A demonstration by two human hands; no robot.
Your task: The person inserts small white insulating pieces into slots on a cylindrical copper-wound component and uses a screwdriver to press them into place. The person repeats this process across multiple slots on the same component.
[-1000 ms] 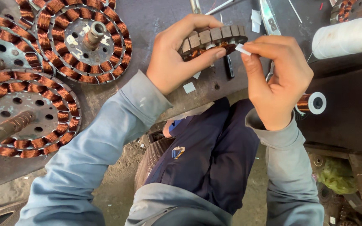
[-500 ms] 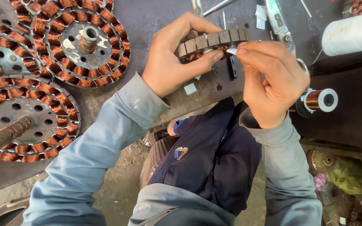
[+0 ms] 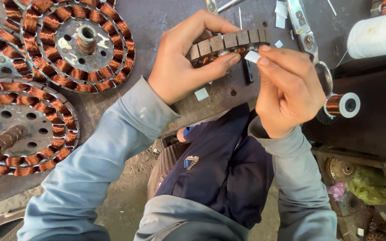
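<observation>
Nearest the camera, two arms in soft grey-blue sleeves reach forward over dark navy clothing.

The left hand [image 3: 182,67] is curled with its back toward the viewer. Its grip is closed around a small stator core [image 3: 226,44], a curved ring of flat, blocky, grey-brown metal segments with glints of copper winding beneath. The thumb presses along the lower edge and the fingers wrap over the top. The core is held in the air just above the surface [image 3: 166,18], near the middle of the view.

The right hand [image 3: 289,89] is bent at the wrist with its fingers drawn together. Thumb and forefinger pinch a small white paper slip [image 3: 252,56], whose tip touches the right end of the core.

Just beside the right hand lies a spool of copper wire [image 3: 342,105], shiny orange-brown with white end flanges. A metal tool [image 3: 307,38] with long flat silver arms lies beyond the right hand.

The surface is dark, worn metal, scattered with small white paper scraps [image 3: 201,94].

To the left rest large round wound stators [image 3: 79,42], grey perforated discs ringed with tight, glossy copper coils. At the far right is a thick white roll of thread [image 3: 376,35].
</observation>
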